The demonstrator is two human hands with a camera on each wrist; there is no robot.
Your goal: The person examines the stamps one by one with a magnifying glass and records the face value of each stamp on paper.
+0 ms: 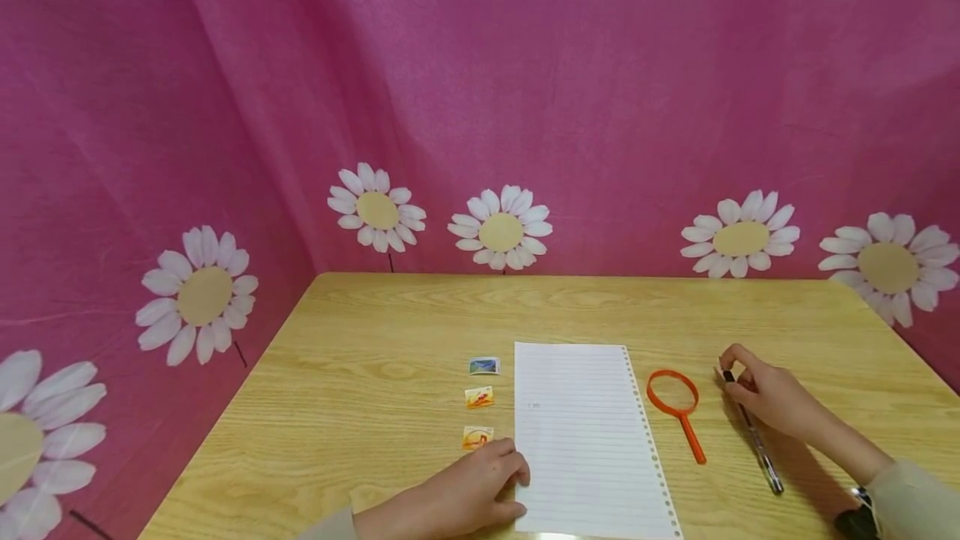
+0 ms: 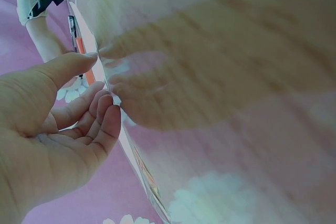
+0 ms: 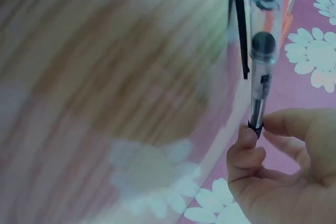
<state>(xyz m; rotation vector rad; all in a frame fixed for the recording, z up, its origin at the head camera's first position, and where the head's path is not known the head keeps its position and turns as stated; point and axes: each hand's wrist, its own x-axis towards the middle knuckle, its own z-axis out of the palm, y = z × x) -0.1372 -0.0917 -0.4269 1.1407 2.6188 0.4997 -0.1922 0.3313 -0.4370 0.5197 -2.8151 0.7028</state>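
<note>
My right hand [image 1: 776,402] pinches the black end of a clear-barrelled pen [image 1: 757,444] between thumb and fingers. In the right wrist view the pen [image 3: 261,85] stretches away from the fingertips, its black clip at the far end. At the left edge of a lined sheet of paper [image 1: 577,432] lies my left hand [image 1: 476,486], fingers loosely bent and fingertips touching that edge. The left wrist view shows the thumb and fingertips of this hand [image 2: 68,114] down on the sheet's edge. A red-orange magnifying glass [image 1: 686,423] lies between paper and pen.
Left of the paper lie a blue-green stamp [image 1: 484,366], a yellow stamp [image 1: 479,397] and another yellow stamp [image 1: 477,437] close to my left hand. They are on a light wooden table [image 1: 360,365]. A pink cloth [image 1: 585,107] with daisies hangs behind it.
</note>
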